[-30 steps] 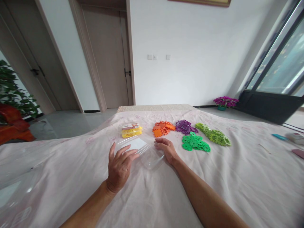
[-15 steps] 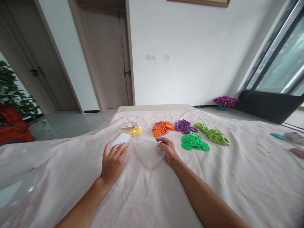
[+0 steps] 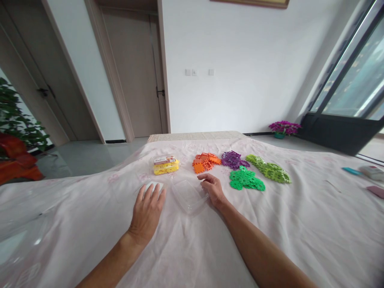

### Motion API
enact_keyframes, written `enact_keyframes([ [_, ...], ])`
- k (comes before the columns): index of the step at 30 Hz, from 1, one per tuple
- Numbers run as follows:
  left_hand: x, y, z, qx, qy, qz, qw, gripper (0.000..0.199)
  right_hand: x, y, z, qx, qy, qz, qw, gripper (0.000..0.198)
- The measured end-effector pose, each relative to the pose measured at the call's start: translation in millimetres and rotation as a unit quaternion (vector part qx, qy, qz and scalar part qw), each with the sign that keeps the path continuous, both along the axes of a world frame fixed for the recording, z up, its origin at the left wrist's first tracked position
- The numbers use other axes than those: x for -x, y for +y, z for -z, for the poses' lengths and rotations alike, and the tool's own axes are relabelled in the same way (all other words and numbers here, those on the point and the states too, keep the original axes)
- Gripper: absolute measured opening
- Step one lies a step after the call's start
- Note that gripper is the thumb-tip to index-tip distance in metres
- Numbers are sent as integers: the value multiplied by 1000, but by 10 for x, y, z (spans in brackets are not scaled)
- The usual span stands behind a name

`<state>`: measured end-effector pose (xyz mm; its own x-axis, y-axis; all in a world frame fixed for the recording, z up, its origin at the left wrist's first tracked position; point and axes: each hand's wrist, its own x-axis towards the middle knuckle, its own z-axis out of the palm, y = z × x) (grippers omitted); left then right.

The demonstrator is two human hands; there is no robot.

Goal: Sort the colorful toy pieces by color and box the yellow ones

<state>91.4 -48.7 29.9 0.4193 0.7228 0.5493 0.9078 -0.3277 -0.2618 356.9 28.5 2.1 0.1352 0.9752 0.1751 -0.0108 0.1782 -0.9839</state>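
Observation:
A shallow clear plastic container [image 3: 189, 196] lies on the bedspread between my hands. My right hand [image 3: 213, 191] rests against its right edge, fingers loosely bent and thumb apart from them. My left hand [image 3: 147, 212] lies flat with spread fingers over a clear plastic lid with a white label [image 3: 156, 185]; the fingers cover much of it. Just beyond is a clear box with a printed label and yellow pieces inside [image 3: 166, 166]. Loose plastic building pieces lie in piles: orange [image 3: 206, 162], purple [image 3: 233, 160], green [image 3: 246, 179] and lime green [image 3: 270, 169].
Clear plastic packaging [image 3: 21, 236] lies at the left on the pale pink bedspread [image 3: 192, 256]. Toward the right edge are a blue item [image 3: 351, 171], a white pack [image 3: 372, 173], a pink item [image 3: 375, 192] and a thin stick [image 3: 333, 186].
My left hand has shifted slightly right, and the lid under it has come down flat and nearer, away from the yellow-filled box. My right hand and the container have barely moved.

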Motion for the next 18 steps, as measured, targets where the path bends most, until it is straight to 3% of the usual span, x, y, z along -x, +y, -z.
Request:
enact_keyframes([
  [8,186,124,-29,88,4,-113,990,50,62,-125,-100,5,-50,-46,998,24],
  [14,547,323,119,195,-28,-120,973,60,160,-244,-180,54,-26,-188,980,31],
  [16,608,381,164,232,-68,-92,966,66,167,-216,-158,44,-46,-174,983,34],
  [18,595,415,178,241,-116,-52,962,69,150,-141,-104,16,-74,-101,992,34],
])
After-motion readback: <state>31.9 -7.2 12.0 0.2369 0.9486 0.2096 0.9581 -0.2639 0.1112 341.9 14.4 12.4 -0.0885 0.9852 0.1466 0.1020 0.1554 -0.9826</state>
